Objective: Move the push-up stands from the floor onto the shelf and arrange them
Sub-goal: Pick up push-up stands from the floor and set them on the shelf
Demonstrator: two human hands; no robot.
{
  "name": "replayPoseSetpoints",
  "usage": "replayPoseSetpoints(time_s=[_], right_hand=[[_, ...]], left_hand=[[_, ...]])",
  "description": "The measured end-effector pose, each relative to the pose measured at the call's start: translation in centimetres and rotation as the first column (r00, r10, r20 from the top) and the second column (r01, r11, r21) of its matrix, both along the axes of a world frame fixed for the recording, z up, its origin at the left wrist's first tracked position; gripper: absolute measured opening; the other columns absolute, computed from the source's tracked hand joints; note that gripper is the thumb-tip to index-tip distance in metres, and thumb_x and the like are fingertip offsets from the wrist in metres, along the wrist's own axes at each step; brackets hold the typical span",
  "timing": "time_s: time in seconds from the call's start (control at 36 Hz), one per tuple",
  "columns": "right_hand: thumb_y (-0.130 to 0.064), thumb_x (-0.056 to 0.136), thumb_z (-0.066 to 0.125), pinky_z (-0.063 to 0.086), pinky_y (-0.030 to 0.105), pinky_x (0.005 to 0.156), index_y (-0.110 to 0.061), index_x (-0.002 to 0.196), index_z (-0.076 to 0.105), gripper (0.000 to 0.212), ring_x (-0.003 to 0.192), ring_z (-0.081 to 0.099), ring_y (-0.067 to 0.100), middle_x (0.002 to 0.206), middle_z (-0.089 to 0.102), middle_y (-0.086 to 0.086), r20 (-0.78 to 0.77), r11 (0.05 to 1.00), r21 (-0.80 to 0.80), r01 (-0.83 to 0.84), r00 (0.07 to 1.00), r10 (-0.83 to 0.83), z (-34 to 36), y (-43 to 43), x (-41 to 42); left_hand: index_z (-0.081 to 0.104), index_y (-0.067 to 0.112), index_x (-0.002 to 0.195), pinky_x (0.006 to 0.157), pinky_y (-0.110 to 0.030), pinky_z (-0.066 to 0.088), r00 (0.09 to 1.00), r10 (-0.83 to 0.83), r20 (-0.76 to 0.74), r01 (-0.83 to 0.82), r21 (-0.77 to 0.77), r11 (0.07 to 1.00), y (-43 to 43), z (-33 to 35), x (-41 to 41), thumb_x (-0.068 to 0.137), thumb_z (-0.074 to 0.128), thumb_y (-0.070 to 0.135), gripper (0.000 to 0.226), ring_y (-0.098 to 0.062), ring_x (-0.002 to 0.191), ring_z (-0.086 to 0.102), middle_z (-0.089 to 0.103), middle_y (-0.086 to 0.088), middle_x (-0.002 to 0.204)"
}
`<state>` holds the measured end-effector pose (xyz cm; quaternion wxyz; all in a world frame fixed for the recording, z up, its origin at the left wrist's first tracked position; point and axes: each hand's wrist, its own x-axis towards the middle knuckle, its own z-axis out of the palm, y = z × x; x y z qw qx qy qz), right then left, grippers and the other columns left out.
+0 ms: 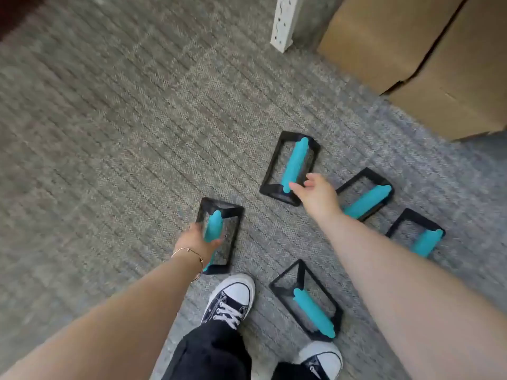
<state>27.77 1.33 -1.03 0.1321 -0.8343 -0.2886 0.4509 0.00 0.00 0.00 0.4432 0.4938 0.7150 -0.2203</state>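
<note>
Several push-up stands with black frames and teal handles lie on the grey carpet. My left hand (199, 238) is wrapped around the teal handle of the leftmost stand (219, 234). My right hand (315, 194) reaches with fingers apart to the near end of the middle stand (292, 165), fingertips at its teal handle but not closed on it. Further stands lie to the right (366, 196), at the far right (418, 234) and near my feet (311, 303). The shelf's boards are not in view.
A white perforated shelf post (284, 23) stands at the top centre. Two brown cardboard boxes (428, 58) sit at the top right on the floor. My two sneakered feet (230, 300) stand at the bottom, close to the nearest stand.
</note>
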Motion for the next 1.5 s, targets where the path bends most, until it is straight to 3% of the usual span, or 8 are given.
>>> replayPoseSetpoints(time_s=[0.19,0.42,0.72,0.86,1.03,1.22,1.39,1.5], right_hand=[[-0.039,0.084,0.073,0.037,0.028,0.065,-0.007,0.106,0.062,0.041,0.082,0.061,0.023,0.091,0.067,0.005,0.057,1.0,0.026,0.007,0.998,-0.009,-3.7,0.8,-1.9],[-0.033,0.085,0.073,0.053,0.038,0.082,-0.011,0.107,0.062,0.033,0.089,0.064,0.023,0.097,0.068,0.003,0.008,0.997,0.038,0.06,0.998,-0.061,0.7,-0.7,-1.8],[-0.033,0.086,0.072,0.053,0.037,0.082,-0.022,0.102,0.061,0.023,0.09,0.066,0.014,0.094,0.069,-0.006,-0.177,0.988,0.064,0.138,0.976,-0.125,30.9,-6.6,0.3],[-0.028,0.086,0.072,0.053,0.038,0.081,-0.025,0.093,0.066,0.01,0.088,0.067,0.018,0.091,0.071,0.001,-0.222,0.958,0.142,0.249,0.951,-0.215,47.5,-10.3,2.3],[-0.023,0.087,0.071,0.045,0.03,0.065,-0.026,0.085,0.067,0.006,0.077,0.063,0.016,0.084,0.069,0.003,-0.266,0.864,0.309,0.397,0.908,-0.322,64.0,-13.9,4.8],[-0.024,0.087,0.071,0.049,0.03,0.077,-0.031,0.088,0.07,0.007,0.087,0.068,0.012,0.09,0.074,0.001,-0.279,0.72,0.512,0.47,0.883,-0.378,77.9,-16.5,8.0],[-0.025,0.088,0.068,0.044,0.025,0.066,-0.021,0.099,0.072,0.012,0.087,0.067,0.017,0.089,0.072,0.006,-0.244,0.623,0.648,0.438,0.895,-0.374,87.1,-17.7,11.5],[-0.021,0.089,0.067,0.04,0.013,0.051,-0.014,0.101,0.072,0.015,0.06,0.06,-0.002,0.079,0.071,0.0,-0.244,0.569,0.694,0.442,0.887,-0.391,91.6,-17.9,13.7]], left_hand=[[0.057,0.01,0.126,0.081,-0.04,0.056,0.996,0.069,0.05,-0.072,0.048,0.996,-2.6,-3.2,-1.3,0.086,0.07,0.035,0.048,-0.029,0.09,0.065,0.068,-0.009,0.104],[0.06,0.016,0.124,0.071,-0.038,0.059,0.985,0.145,0.097,-0.156,0.113,0.981,-2.3,1.2,-0.8,0.086,0.069,0.042,0.047,-0.021,0.079,0.066,0.066,0.001,0.095],[0.063,0.016,0.12,0.075,-0.041,0.06,0.966,0.122,0.228,-0.18,0.251,0.951,1.2,28.2,4.9,0.085,0.068,0.045,0.046,-0.021,0.082,0.067,0.068,-0.001,0.097],[0.064,0.018,0.119,0.052,-0.022,0.05,0.957,-0.004,0.29,-0.101,0.347,0.932,1.8,43.8,8.5,0.085,0.065,0.051,0.047,-0.013,0.071,0.066,0.07,0.002,0.094],[0.066,0.027,0.105,0.043,-0.018,0.046,0.913,-0.084,0.4,-0.125,0.47,0.874,1.3,60.6,12.8,0.085,0.063,0.055,0.035,-0.009,0.062,0.066,0.069,0.007,0.079],[0.072,0.025,0.097,0.044,-0.016,0.041,0.855,-0.22,0.47,-0.138,0.614,0.777,0.0,75.3,17.8,0.086,0.06,0.055,0.034,-0.009,0.061,0.062,0.069,0.006,0.074],[0.073,0.021,0.098,0.043,-0.011,0.04,0.789,-0.349,0.505,-0.151,0.71,0.687,-0.5,85.0,21.8,0.085,0.063,0.053,0.035,-0.009,0.061,0.062,0.069,0.004,0.076],[0.072,0.022,0.088,0.051,-0.032,0.055,0.749,-0.397,0.53,-0.193,0.748,0.635,-0.1,89.4,24.1,0.084,0.065,0.052,0.031,-0.018,0.065,0.068,0.071,0.0,0.072]])
